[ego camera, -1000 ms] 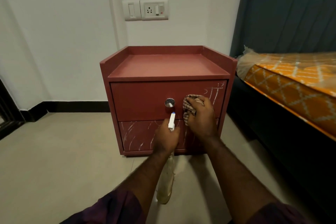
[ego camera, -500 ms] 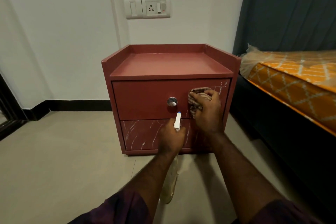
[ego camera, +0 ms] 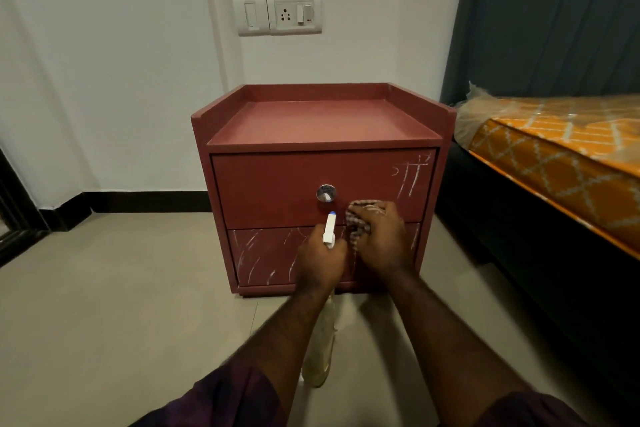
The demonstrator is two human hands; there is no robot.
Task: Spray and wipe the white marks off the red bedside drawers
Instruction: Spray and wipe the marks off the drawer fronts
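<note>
Right hand (ego camera: 381, 239) clutches checked cloth (ego camera: 360, 218), pressed at seam between two fronts of red bedside drawers (ego camera: 277, 184). Left hand (ego camera: 320, 260) grips spray bottle (ego camera: 329, 229), nozzle up, just below knob (ego camera: 326, 193). Risks: crowded hands knock together; dry cloth smears white marks (ego camera: 258, 253); corner scribbles (ego camera: 412, 173) missed.

wall socket plate (ego camera: 280, 14), orange patterned mattress (ego camera: 568, 152), dark curtain (ego camera: 554, 17), tiled floor (ego camera: 104, 305)
</note>
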